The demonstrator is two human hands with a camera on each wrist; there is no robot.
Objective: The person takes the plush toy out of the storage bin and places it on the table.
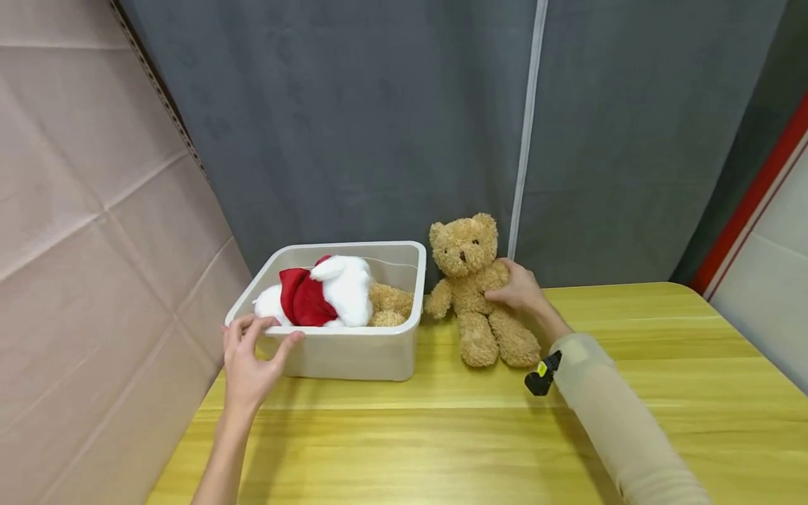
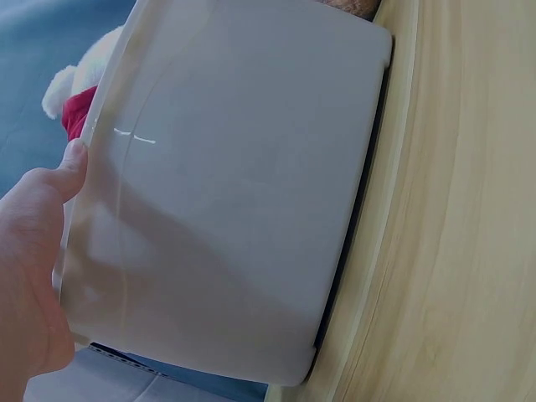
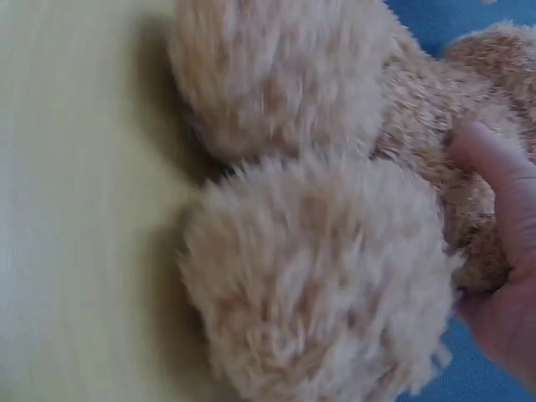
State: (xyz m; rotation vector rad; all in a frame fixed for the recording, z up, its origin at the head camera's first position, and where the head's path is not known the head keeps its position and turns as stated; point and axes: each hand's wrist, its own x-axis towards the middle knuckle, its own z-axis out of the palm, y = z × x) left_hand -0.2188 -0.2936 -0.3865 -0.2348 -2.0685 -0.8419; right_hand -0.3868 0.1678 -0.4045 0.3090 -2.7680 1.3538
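Note:
A brown teddy bear (image 1: 467, 291) sits upright on the table, right of a white plastic bin (image 1: 353, 354). My right hand (image 1: 520, 287) grips the bear's side, thumb on its belly and fingers behind its arm. In the right wrist view the bear's foot (image 3: 314, 276) fills the middle, near the tabletop. With my left hand (image 1: 249, 354) I hold the bin's near rim at its left corner, thumb outside the front wall. Inside the bin lies a white plush toy (image 1: 350, 287) in a red garment (image 1: 306, 298), beside a brown furry plush (image 1: 390, 305), partly hidden by the rim.
The wooden table (image 1: 391, 442) reaches toward me in front of the bin. A grey curtain (image 1: 353, 126) hangs right behind the bin and the bear. Pale panels (image 1: 107, 280) stand close on the left. A black device (image 1: 543, 375) is strapped at my right wrist.

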